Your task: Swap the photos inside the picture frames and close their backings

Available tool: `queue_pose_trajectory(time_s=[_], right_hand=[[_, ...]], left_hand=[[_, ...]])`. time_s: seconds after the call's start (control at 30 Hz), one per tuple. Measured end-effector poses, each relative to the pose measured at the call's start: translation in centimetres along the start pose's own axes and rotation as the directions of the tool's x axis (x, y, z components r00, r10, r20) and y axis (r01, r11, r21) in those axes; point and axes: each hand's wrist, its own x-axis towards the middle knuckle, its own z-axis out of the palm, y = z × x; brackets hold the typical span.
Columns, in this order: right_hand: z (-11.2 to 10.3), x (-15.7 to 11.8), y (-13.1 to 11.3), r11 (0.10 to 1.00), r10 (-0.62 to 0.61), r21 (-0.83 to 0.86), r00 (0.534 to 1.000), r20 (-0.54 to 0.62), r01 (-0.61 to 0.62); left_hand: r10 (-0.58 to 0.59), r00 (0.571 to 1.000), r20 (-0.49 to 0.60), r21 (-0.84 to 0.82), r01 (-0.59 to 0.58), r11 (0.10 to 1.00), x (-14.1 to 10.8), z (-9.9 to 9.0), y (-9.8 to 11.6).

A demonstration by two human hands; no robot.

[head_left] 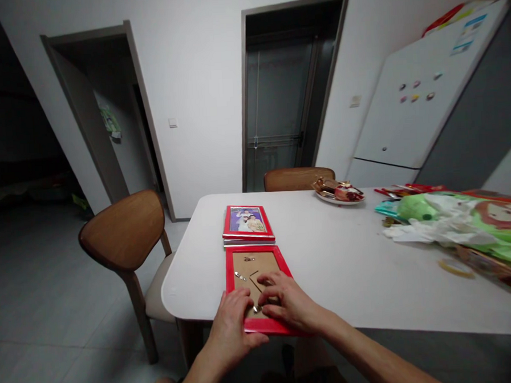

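- The red frame lies on the white table near the person, brown back board up.
- The left hand bends over the frame's 7 o'clock corner; I can't tell how tight it holds.
- The right hand curls its fingers over the board at 4 o'clock. I can't tell if it pinches the shiny clip at 6 o'clock.
- 2 more small metal bits show, at 12 and 10 o'clock.
- A photo frame sits just past, at 12 o'clock.
- Keeping the left hand still should stop sliding; soft fingertips should spare the board.
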Motion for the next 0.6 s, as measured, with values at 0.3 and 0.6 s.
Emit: queue_pose_trajectory(time_s=[0.3, 0.6], right_hand=[[0.3, 0.6, 0.6, 0.975, 0.140, -0.145, 0.972, -0.186, -0.169], [-0.4, 1.6, -0.1, 0.967, 0.216, -0.086, 0.950, -0.224, -0.241]], left_hand=[[0.005, 1.000, -0.010, -0.020, -0.005, 1.000, -0.1, 0.1, -0.4], [-0.085, 0.994, -0.069, -0.155, 0.073, 0.985, 0.0, -0.2, 0.1]])
